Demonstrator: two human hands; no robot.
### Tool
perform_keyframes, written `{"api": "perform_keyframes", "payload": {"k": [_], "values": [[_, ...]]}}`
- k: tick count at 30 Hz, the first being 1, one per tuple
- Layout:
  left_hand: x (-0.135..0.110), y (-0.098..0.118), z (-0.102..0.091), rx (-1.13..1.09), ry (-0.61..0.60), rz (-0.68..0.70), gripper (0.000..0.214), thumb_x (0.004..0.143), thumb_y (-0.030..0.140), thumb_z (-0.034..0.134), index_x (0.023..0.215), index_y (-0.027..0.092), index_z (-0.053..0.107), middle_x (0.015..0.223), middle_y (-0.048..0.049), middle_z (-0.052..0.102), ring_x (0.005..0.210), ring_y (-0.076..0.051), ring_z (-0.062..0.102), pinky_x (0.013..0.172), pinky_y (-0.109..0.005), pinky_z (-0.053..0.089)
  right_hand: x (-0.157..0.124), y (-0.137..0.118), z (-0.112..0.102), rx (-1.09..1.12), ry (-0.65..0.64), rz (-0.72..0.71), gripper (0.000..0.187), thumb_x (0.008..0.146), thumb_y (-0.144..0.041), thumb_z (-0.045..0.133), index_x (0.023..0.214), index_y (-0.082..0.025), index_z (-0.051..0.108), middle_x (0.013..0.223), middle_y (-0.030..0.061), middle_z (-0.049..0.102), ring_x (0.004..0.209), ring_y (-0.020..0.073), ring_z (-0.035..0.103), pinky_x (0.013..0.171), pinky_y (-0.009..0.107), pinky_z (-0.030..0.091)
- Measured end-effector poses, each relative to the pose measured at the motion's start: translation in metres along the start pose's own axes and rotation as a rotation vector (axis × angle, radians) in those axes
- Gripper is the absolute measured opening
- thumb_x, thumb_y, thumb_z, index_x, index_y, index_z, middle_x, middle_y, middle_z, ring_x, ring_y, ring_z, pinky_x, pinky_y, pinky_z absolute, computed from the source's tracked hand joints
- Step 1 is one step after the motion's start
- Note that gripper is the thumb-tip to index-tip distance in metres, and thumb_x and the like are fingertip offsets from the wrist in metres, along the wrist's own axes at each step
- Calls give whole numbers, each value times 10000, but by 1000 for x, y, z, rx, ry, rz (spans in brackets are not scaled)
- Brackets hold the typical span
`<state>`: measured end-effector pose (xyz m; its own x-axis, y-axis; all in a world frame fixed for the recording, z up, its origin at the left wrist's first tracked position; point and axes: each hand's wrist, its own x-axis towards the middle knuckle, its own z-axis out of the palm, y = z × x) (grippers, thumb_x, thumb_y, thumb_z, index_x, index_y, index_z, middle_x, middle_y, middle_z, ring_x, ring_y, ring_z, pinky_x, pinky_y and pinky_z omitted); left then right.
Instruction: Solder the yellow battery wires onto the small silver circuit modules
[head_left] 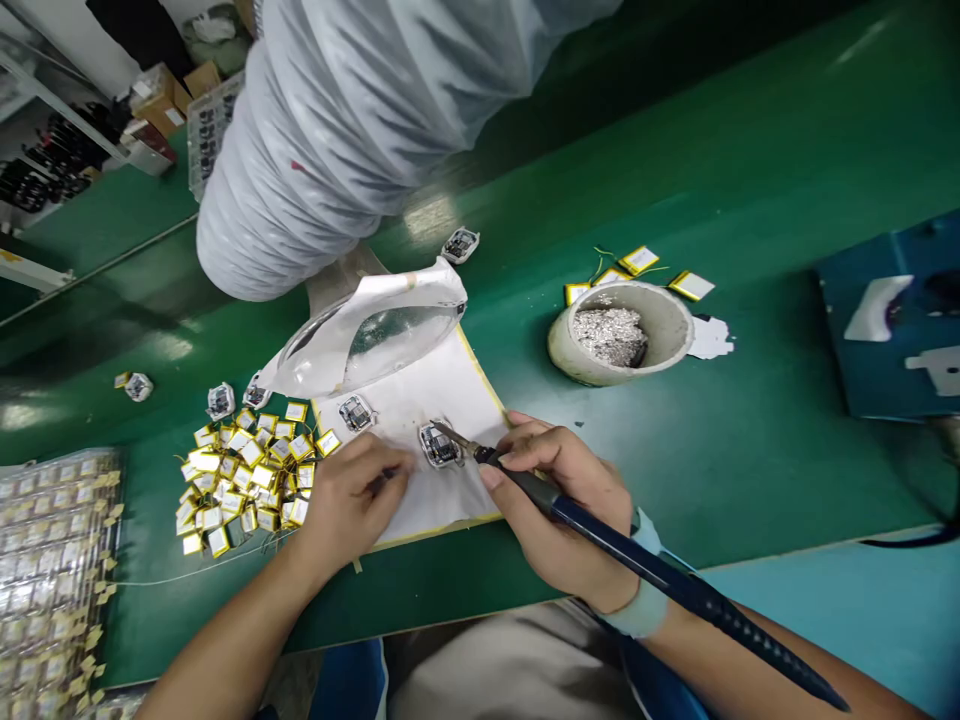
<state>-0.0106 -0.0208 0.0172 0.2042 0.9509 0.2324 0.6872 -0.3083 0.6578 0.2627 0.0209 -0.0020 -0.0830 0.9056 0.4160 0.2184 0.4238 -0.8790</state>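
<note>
My right hand [559, 510] grips a dark blue soldering iron [637, 560], and its metal tip touches a small circuit board [439, 447] on the white work pad [442, 390]. My left hand [352, 500] rests on the pad just left of that board, fingers curled and pinched on something thin I cannot make out. A second small board [355, 412] lies on the pad farther left. A heap of small silver cells with yellow tape [244, 470] sits beside my left hand.
A large white flexible duct [337, 140] hangs over the bench, with a clear magnifier lens [375, 335] under it. A grey bowl of solder scraps [619, 335] stands to the right, yellow-edged cells [639, 260] behind it. Trays of cells [49, 570] lie at far left. A blue fixture [892, 320] sits right.
</note>
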Motion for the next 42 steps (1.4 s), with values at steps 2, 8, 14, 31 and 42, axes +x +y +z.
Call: {"api": "perform_keyframes", "payload": {"k": [2, 8, 14, 31, 42], "values": [[-7, 8, -12, 28, -140, 39, 165, 1219, 261, 821, 1311, 262, 958, 1071, -60, 885, 861, -179, 847, 743, -271, 685, 2, 1, 0, -13, 7, -50, 183, 1122, -220, 868, 1106, -332, 724, 888, -49, 848, 784, 236, 889, 1196, 576, 822], [-20, 4, -69, 278, -99, -91, 212, 1249, 312, 777, 1403, 300, 923, 1254, -98, 922, 1122, -268, 926, 943, -374, 785, 6, 4, 2, -22, 21, -171, 167, 1154, -247, 841, 1128, -340, 706, 865, -68, 832, 736, 232, 871, 1097, 620, 857], [-7, -38, -91, 469, -133, -341, 220, 1130, 286, 859, 1327, 282, 958, 1244, -98, 937, 1096, -311, 923, 925, -419, 764, 7, 5, 6, 4, 44, -209, 167, 1152, -240, 832, 1138, -348, 706, 865, -64, 826, 713, 232, 839, 1080, 640, 848], [12, -13, -40, -81, 74, -455, 377, 1101, 599, 919, 1047, 226, 916, 944, -50, 904, 814, -222, 810, 744, -325, 668, 6, 11, 15, 21, 122, -157, 100, 1193, -342, 834, 1109, -331, 782, 864, -45, 804, 757, 241, 815, 1159, 566, 774], [3, -13, -15, -125, 186, -452, 361, 1161, 552, 858, 1251, 226, 984, 1128, -96, 971, 1002, -249, 907, 919, -373, 757, 5, 11, 12, -27, 93, -154, 75, 1185, -312, 837, 1126, -307, 789, 872, -26, 817, 810, 266, 862, 1123, 578, 805]]}}
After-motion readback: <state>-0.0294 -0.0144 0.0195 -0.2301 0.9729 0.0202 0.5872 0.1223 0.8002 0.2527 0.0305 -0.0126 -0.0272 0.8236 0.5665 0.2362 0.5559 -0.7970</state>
